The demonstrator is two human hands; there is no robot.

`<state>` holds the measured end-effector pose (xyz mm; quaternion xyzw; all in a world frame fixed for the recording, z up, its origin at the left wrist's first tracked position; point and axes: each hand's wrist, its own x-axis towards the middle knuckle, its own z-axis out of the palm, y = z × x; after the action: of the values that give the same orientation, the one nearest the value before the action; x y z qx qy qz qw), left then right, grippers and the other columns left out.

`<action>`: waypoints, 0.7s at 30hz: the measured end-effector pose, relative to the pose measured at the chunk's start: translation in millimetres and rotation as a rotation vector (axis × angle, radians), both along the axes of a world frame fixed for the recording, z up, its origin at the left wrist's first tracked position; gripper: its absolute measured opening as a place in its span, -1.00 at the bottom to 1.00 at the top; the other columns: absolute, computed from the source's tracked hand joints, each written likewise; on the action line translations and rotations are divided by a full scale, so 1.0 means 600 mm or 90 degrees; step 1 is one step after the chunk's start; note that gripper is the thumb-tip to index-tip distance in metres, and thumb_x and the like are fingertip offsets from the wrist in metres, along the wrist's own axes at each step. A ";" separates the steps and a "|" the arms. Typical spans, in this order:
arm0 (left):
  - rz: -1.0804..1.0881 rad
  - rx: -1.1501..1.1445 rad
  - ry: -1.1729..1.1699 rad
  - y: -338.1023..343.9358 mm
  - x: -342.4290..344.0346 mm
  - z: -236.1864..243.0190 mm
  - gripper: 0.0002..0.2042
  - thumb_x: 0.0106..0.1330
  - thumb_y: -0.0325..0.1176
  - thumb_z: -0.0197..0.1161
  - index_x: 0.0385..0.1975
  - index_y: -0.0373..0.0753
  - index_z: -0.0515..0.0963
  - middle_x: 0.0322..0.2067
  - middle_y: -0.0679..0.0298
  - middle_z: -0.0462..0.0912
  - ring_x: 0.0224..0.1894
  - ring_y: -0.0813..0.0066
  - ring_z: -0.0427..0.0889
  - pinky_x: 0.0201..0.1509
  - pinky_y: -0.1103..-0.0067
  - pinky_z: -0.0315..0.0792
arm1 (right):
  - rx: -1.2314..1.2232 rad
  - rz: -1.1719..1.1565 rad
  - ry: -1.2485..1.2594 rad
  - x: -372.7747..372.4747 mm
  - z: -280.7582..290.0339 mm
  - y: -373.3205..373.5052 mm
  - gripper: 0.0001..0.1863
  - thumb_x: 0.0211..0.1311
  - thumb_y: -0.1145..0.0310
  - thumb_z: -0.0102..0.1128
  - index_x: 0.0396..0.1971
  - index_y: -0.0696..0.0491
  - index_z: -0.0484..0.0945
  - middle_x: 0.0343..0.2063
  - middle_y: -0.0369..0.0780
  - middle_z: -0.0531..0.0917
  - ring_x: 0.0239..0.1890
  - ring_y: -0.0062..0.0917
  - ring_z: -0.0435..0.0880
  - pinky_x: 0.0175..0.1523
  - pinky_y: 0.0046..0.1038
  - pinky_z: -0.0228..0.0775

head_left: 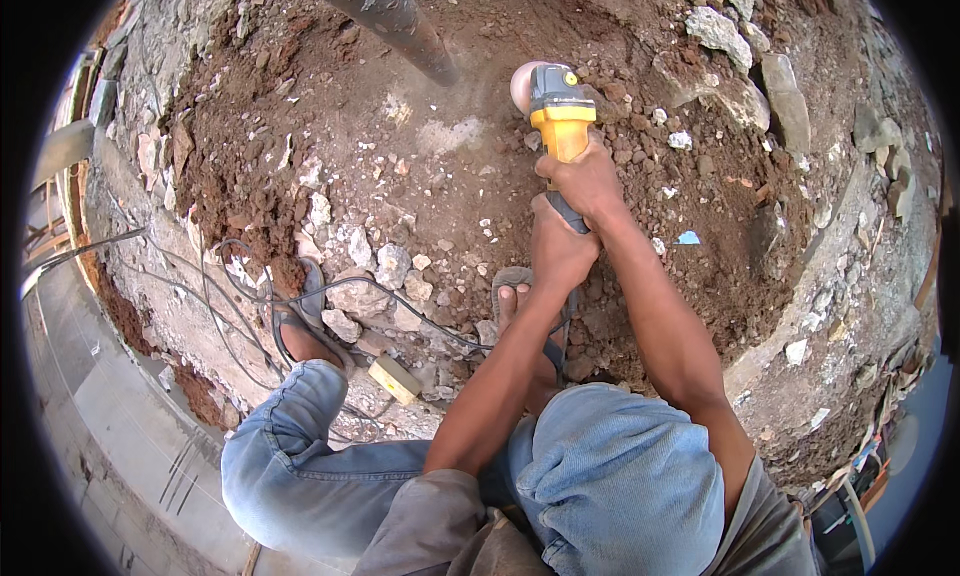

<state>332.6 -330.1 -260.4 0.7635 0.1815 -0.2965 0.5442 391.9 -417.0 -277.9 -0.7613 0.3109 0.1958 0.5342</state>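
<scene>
A yellow-and-black angle grinder [563,121] points away from me, its pale disc [522,91] at the front left of the dark gear head. My right hand [585,181] is closed on the yellow body behind the head. Just behind it, my left hand [558,244] is wrapped round the dark rear handle, its arm passing beside the right one. A dark, worn metal pole [395,26] rises from the dirt left of the grinder, apart from it. Whether the disc is turning I cannot tell.
Rubble [718,36] and loose soil surround the grinder. Black cables [400,301] run left past my sandalled feet [312,341] and jeans-clad knees. A pale yellow block [394,380] lies between my legs. Paving [90,376] borders the left; broken concrete [785,101] lies to the right.
</scene>
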 end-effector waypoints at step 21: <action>0.296 -0.142 -0.057 0.012 -0.050 0.040 -0.40 0.09 -0.34 0.46 0.06 -0.37 0.28 -0.18 0.04 0.60 -0.16 0.15 0.67 -0.11 0.30 0.50 | -0.193 0.317 0.061 0.020 0.098 0.095 -0.31 -0.15 0.23 0.40 0.06 0.19 0.44 -0.20 0.10 0.69 -0.09 0.00 0.69 0.02 -0.17 0.53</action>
<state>302.7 -323.0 -236.2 0.6489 0.2940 -0.1479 0.6860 403.7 -360.0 -218.9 -0.8753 0.1648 0.3078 0.3346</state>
